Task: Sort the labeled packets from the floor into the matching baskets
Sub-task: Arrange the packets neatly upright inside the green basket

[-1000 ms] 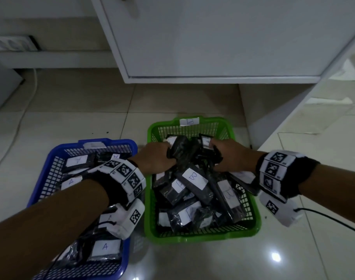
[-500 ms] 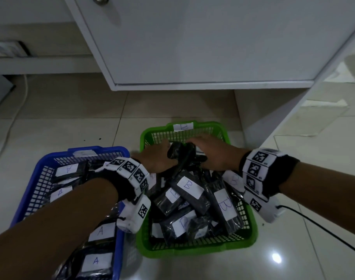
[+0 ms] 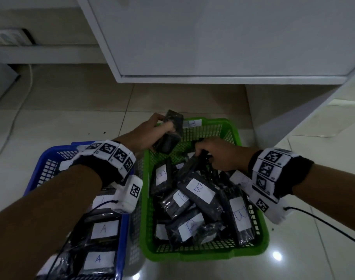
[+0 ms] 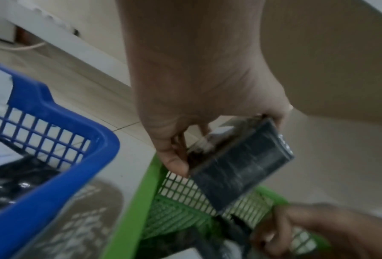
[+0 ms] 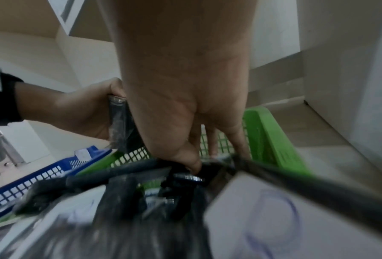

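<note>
A green basket (image 3: 192, 256) tagged B holds several black packets with white B labels (image 3: 200, 189). Left of it, a blue basket (image 3: 34, 178) holds packets labeled A (image 3: 103, 229). My left hand (image 3: 162, 126) grips a black packet (image 3: 170, 136) lifted over the green basket's far left corner; its label is hidden. The left wrist view shows that packet (image 4: 241, 168) between thumb and fingers. My right hand (image 3: 201, 153) is down in the green basket, pinching the top edge of a black packet (image 5: 141, 168) in the pile.
A white cabinet (image 3: 213, 37) overhangs the tiled floor just beyond the baskets, with its side panel (image 3: 283, 110) to the right. A power strip (image 3: 8, 37) and white cable (image 3: 21, 102) lie at the far left. Black wrist-camera cables (image 3: 324, 223) trail over the floor.
My left hand has lifted one black packet up out of the green basket toward its far left corner. My right hand stays low, holding a packet in the pile.
</note>
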